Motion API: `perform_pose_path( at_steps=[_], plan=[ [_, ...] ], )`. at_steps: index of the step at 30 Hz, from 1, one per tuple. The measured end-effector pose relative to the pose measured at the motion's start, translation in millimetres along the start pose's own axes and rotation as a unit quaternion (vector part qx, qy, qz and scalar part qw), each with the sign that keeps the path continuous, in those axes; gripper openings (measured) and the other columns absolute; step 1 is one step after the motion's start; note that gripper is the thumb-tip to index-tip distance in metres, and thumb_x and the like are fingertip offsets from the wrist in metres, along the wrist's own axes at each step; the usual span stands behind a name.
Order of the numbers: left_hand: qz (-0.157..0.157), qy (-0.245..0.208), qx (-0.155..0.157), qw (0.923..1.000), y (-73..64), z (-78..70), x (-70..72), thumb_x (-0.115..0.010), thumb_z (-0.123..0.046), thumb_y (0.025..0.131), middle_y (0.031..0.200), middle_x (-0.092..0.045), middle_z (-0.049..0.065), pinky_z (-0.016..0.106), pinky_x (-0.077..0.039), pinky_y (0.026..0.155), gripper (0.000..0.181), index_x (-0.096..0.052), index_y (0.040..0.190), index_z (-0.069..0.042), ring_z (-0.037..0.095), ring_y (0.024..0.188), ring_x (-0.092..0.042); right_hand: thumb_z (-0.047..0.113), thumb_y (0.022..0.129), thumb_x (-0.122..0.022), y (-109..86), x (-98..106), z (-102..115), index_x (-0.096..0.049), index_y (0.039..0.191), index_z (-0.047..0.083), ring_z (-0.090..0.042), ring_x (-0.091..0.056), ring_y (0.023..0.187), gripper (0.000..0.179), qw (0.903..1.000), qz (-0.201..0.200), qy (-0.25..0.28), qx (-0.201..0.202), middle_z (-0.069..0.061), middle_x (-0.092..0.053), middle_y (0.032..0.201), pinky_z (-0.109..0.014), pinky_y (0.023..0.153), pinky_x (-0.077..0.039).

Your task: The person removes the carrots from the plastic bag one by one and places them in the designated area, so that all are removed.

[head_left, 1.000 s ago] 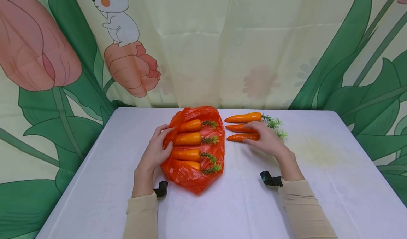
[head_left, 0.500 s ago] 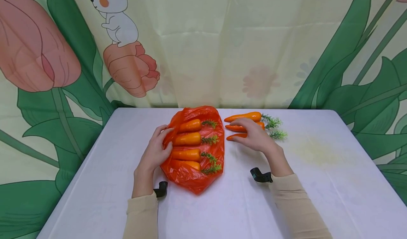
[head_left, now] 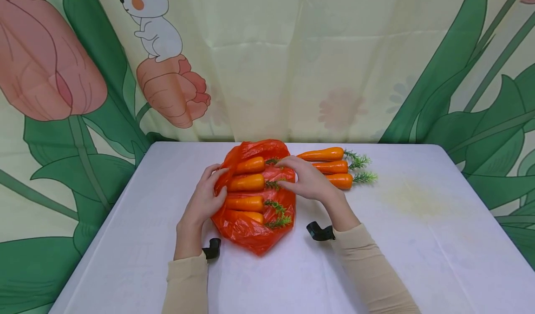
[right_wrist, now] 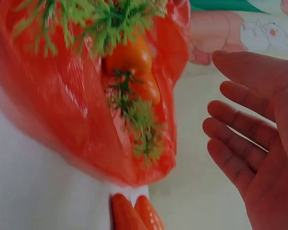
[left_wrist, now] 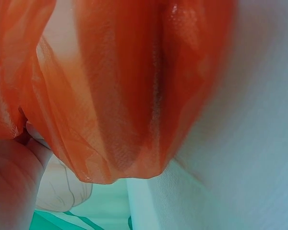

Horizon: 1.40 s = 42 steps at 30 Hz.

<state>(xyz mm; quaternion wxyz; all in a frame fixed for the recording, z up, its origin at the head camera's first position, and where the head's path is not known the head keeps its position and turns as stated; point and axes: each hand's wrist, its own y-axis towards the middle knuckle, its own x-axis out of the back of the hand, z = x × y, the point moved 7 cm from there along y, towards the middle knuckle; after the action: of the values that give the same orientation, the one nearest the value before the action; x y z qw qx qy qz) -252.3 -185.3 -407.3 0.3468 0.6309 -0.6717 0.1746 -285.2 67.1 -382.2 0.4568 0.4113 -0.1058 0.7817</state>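
Note:
A red plastic bag (head_left: 252, 242) lies with its mouth to the right, and several orange carrots (head_left: 247, 182) with green tops show inside it. My left hand (head_left: 204, 200) grips the bag's left side; in the left wrist view the thin plastic (left_wrist: 129, 86) bunches at the fingers of that hand (left_wrist: 12, 177). Over the bag's right edge hovers my right hand (head_left: 308, 180), fingers spread apart and holding nothing. The right wrist view shows this hand (right_wrist: 259, 134) beside the bag mouth, where leafy tops (right_wrist: 146, 129) stick out.
Three more carrots (head_left: 328, 154) lie side by side on the white tablecloth (head_left: 418, 239), just right of the bag, their tips partly behind my right hand. A printed curtain (head_left: 259, 72) hangs behind the table's far edge.
My right hand has moved left, from over the three loose carrots to the bag's right edge. Those carrots stay where they were, and my left hand keeps its place on the bag.

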Motion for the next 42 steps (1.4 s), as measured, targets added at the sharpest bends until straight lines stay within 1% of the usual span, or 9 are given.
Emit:
perform_pose_path(
  at_steps=[6, 11, 16, 19, 22, 27, 31, 34, 42],
  plan=[
    [0.000, 0.000, 0.000, 1.0000, 0.9, -0.2, 0.1, -0.060, -0.006, 0.096, 0.150, -0.037, 0.008, 0.051, -0.037, 0.112, 0.046, -0.055, 0.141, -0.006, 0.031, 0.136, -0.041, 0.022, 0.092, -0.076, 10.0, -17, 12, -0.064, 0.126, 0.010, -0.031, -0.056, 0.120, 0.038, 0.9996, 0.022, 0.003, 0.018, -0.010, -0.061, 0.129, -0.047, 0.103, -0.047],
    [0.002, -0.002, 0.004, 1.0000, 1.2, -0.5, 0.3, -0.060, -0.005, 0.096, 0.151, -0.037, 0.009, 0.051, -0.037, 0.112, 0.046, -0.055, 0.142, -0.006, 0.031, 0.136, -0.041, 0.023, 0.092, -0.075, 16.7, -30, 21, -0.063, 0.128, 0.005, -0.030, -0.058, 0.119, 0.042, 0.9984, 0.046, 0.001, 0.034, -0.011, -0.062, 0.128, -0.045, 0.103, -0.048],
    [0.002, -0.002, 0.005, 1.0000, 1.2, 0.1, -0.1, -0.060, -0.005, 0.095, 0.151, -0.037, 0.009, 0.051, -0.037, 0.112, 0.047, -0.055, 0.141, -0.006, 0.031, 0.136, -0.040, 0.025, 0.092, -0.076, 22.4, -45, 30, -0.063, 0.129, 0.005, -0.026, -0.057, 0.120, 0.043, 0.9962, 0.077, -0.019, 0.037, -0.008, -0.062, 0.127, -0.042, 0.104, -0.047],
    [0.000, 0.000, 0.004, 1.0000, 1.3, 0.4, -0.4, -0.060, -0.004, 0.095, 0.150, -0.037, 0.008, 0.051, -0.037, 0.112, 0.046, -0.055, 0.141, -0.005, 0.031, 0.136, -0.041, 0.028, 0.093, -0.075, 24.4, -54, 35, -0.064, 0.130, 0.007, -0.022, -0.057, 0.120, 0.044, 0.9936, 0.101, -0.041, 0.031, -0.005, -0.063, 0.128, -0.040, 0.105, -0.046],
    [0.001, 0.001, 0.002, 1.0000, 1.0, 0.4, -0.7, -0.061, -0.004, 0.095, 0.150, -0.037, 0.009, 0.051, -0.036, 0.112, 0.046, -0.055, 0.141, -0.005, 0.031, 0.136, -0.041, 0.030, 0.093, -0.074, 25.8, -64, 38, -0.064, 0.133, 0.008, -0.021, -0.056, 0.121, 0.046, 0.9889, 0.131, -0.061, 0.035, -0.004, -0.063, 0.129, -0.038, 0.105, -0.045],
    [0.003, -0.004, 0.008, 1.0000, 0.5, 1.5, -1.4, -0.061, -0.005, 0.096, 0.151, -0.037, 0.007, 0.049, -0.037, 0.112, 0.046, -0.055, 0.141, -0.006, 0.030, 0.136, -0.041, 0.031, 0.094, -0.073, 27.1, -77, 39, -0.064, 0.131, 0.008, -0.020, -0.058, 0.118, 0.045, 0.9832, 0.165, -0.065, 0.044, -0.004, -0.065, 0.126, -0.038, 0.105, -0.046],
    [0.005, -0.008, 0.015, 0.9998, 0.3, 2.0, -1.1, -0.061, -0.006, 0.096, 0.151, -0.037, 0.006, 0.049, -0.038, 0.111, 0.046, -0.055, 0.142, -0.008, 0.029, 0.136, -0.041, 0.032, 0.095, -0.072, 27.7, -83, 40, -0.065, 0.130, 0.007, -0.019, -0.059, 0.114, 0.044, 0.9817, 0.177, -0.062, 0.035, -0.005, -0.065, 0.125, -0.037, 0.103, -0.047],
    [0.004, -0.011, 0.014, 0.9998, 0.3, 1.3, -0.2, -0.061, -0.006, 0.096, 0.151, -0.037, 0.006, 0.049, -0.038, 0.111, 0.046, -0.055, 0.142, -0.007, 0.029, 0.136, -0.041, 0.032, 0.095, -0.071, 28.3, -86, 40, -0.064, 0.130, 0.007, -0.018, -0.060, 0.112, 0.043, 0.9812, 0.178, -0.067, 0.032, -0.004, -0.065, 0.124, -0.036, 0.102, -0.048],
    [0.002, -0.011, 0.008, 0.9999, 0.3, 1.2, 1.0, -0.060, -0.005, 0.096, 0.150, -0.037, 0.006, 0.049, -0.038, 0.112, 0.046, -0.055, 0.141, -0.007, 0.029, 0.134, -0.043, 0.031, 0.097, -0.070, 28.0, -93, 36, -0.066, 0.128, 0.011, -0.015, -0.059, 0.107, 0.037, 0.9790, 0.192, -0.069, 0.011, 0.001, -0.065, 0.121, -0.033, 0.101, -0.049]
  ],
)
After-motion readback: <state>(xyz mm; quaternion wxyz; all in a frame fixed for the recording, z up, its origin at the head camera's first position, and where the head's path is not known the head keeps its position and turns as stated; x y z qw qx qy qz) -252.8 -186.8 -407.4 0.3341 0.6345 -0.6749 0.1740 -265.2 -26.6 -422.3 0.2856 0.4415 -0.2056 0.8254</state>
